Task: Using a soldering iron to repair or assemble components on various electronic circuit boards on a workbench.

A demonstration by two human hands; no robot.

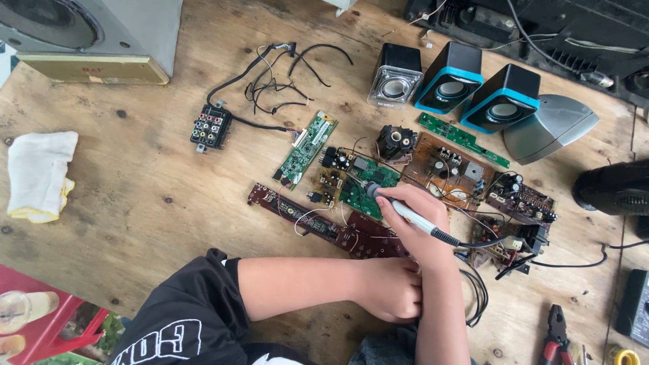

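Right hand closed in a pen grip around a grey soldering iron; tip rests on the green circuit board, taken here as landmark. Left hand curled into a loose fist nearer the body than that board, pressed against the right forearm; whether it holds anything cannot be told.

Nearer than the green board: one long dark red board, partly covered by the right hand. Red-handled pliers lie well right of it, at the near table edge.

Left of the green board: a slim green board, then a black connector block with loose black wires. White cloth far left.

Right of the green board: brown board, narrow green strip.

Beyond it: three small speakers in a row, one clear-cased and two black with blue trim. A grey shell touches the rightmost one.

No containers identified on the wooden table.
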